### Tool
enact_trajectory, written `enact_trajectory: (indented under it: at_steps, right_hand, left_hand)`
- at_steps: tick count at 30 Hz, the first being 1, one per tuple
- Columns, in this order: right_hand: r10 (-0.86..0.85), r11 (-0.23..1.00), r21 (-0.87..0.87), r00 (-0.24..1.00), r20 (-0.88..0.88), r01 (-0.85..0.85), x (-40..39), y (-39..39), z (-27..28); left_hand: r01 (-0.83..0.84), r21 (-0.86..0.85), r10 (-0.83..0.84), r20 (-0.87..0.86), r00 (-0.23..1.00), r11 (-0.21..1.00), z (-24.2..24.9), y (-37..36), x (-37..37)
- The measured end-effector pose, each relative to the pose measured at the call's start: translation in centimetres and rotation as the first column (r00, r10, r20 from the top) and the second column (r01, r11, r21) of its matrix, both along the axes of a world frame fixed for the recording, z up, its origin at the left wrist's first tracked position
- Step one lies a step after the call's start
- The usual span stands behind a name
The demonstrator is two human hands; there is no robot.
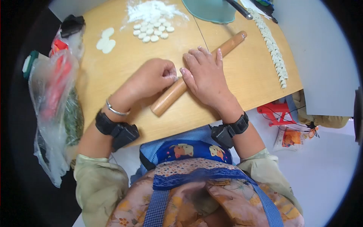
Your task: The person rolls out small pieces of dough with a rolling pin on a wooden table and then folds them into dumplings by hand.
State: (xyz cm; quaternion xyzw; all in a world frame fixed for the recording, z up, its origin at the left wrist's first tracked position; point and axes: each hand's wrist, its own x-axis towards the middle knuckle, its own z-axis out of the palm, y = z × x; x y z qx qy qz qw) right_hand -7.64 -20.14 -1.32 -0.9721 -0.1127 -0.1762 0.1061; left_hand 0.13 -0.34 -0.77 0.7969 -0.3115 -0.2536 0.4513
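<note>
A wooden rolling pin (172,99) lies slantwise on the table. Across its middle rests my right hand (206,73), palm down, fingers stretched and spread, flour on the fingertips. My left hand (157,77) is curled closed close beside the pin, thumb and fingers pinched together. A small pale bit shows at those fingertips, but what they hold is mostly hidden. Beyond the hands lie several small flattened dough pieces (150,31) next to a heap of flour (149,11). Rolled dough wrappers (106,44) overlap at the left.
A row of pleated dumplings (273,47) runs along the table's right side. At the back are a greenish mat (211,9) and a dark-handled tool (240,8). Plastic bags (53,94) crowd the left edge; a red stool (276,113) stands below on the right.
</note>
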Motion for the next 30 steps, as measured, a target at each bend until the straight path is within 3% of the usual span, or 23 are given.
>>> enact_trajectory:
  at_steps: [5,10,15,17,25,30]
  right_hand:
    - [-0.003,1.000,0.007,1.000,-0.011,0.003,-0.5,-0.2,0.1]
    - [-0.042,0.997,0.055,0.998,-0.049,0.045,-3.9,-1.4,-0.6]
    - [-0.046,0.996,0.074,0.998,-0.038,0.048,-5.8,-2.1,-0.7]
    - [-0.053,0.997,0.058,0.998,-0.028,0.055,-5.7,-2.0,-0.7]
    - [-0.004,0.996,0.085,0.999,-0.032,0.007,-5.9,-2.2,-0.4]
    - [0.001,0.997,0.079,0.999,-0.044,0.003,-6.0,-2.2,-0.4]
  left_hand:
    - [0.021,0.055,-0.025,0.080,0.996,0.998,0.9,0.0,0.0]
    - [-0.036,0.034,0.034,0.050,0.998,0.999,0.6,0.0,-0.3]
    - [0.012,0.000,-0.012,0.052,0.999,1.000,0.3,0.1,-0.1]
    - [0.019,0.088,-0.023,0.042,0.999,0.996,1.1,-0.1,0.0]
    - [0.026,0.111,-0.027,0.011,1.000,0.993,1.1,-0.3,-0.2]
    - [0.026,0.095,-0.040,0.146,0.989,0.995,1.2,-0.8,-1.0]
